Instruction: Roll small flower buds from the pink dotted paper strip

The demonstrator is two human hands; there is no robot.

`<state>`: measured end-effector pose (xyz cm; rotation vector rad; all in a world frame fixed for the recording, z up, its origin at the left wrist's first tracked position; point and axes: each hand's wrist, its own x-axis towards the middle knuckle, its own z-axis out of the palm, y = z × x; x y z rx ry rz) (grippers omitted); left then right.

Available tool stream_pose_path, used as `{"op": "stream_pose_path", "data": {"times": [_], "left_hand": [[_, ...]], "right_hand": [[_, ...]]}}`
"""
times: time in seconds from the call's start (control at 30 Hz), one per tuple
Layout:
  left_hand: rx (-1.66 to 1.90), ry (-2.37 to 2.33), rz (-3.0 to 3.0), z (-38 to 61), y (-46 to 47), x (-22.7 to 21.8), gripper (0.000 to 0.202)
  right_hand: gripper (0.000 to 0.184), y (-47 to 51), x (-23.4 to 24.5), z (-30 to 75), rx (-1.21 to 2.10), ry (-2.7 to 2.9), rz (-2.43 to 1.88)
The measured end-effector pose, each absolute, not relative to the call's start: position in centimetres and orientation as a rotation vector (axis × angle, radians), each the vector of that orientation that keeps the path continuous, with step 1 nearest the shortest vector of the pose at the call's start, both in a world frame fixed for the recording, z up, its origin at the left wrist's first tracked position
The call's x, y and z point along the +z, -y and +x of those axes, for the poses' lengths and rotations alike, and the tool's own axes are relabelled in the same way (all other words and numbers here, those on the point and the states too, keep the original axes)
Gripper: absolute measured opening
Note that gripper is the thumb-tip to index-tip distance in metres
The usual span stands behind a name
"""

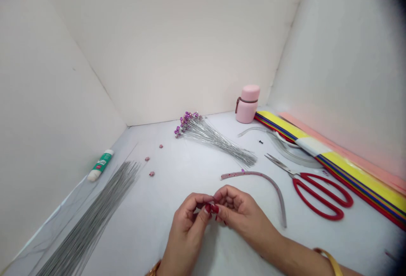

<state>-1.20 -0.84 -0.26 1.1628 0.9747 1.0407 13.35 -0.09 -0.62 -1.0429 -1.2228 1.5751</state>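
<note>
Desk's pretty packed: red-handled scissors (pixel 314 176) on the right, a stack of yellow-striped craft paper (pixel 358 174) along the right wall, and a pink flask (pixel 247 104) in the back corner. There's a bunch of purple-tipped wires (pixel 215 143) mid-frame, a glue tube (pixel 100 165) at left, and a pile of bare silver wires (pixel 91 221) lower left.

White left wall (pixel 53 98), white back wall (pixel 165 43) meeting it in a sharp corner, pale right wall (pixel 336 56) tinted pink low down, white work surface (pixel 133 233), soft even light

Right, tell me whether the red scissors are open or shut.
Shut: the red scissors lie flat with their blades closed together into one point, and the handle loops sit side by side.
</note>
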Motion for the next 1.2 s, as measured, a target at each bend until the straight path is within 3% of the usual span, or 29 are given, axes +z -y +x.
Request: {"op": "stream_pose_path", "data": {"times": [0.6,1.2], "left_hand": [[1.042,-1.066,0.814,-0.5,0.3,-0.5,0.014],[1.008,-1.158,1.025,-1.1,0.5,-0.3,0.012]], "right_hand": [[0.019,-0.1,-0.1,13.1,1.686,1.03,-1.018],[0.017,0.0,-0.4,14.1,1.271,1.602,-1.14]]}}
